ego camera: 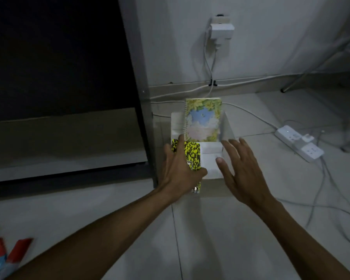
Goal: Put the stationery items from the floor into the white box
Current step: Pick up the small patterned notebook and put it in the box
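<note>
A white box (pixel 210 170) stands on the tiled floor in front of me. A spiral notebook with a flowered cover (pixel 203 120) stands upright inside it, leaning on the far wall. My left hand (pixel 178 168) grips a yellow-and-black speckled notebook (pixel 192 154) and holds it over the box's left side. Spread open with nothing in it, my right hand (pixel 240 164) hovers over the box's right rim. Red-and-blue items (pixel 2 257) lie on the floor at the bottom left, blurred.
A dark cabinet with a metal frame (pixel 146 98) stands directly left of the box. A white power strip (pixel 299 142) and several cables lie on the floor to the right. A wall socket with a plug (pixel 220 29) is on the wall behind.
</note>
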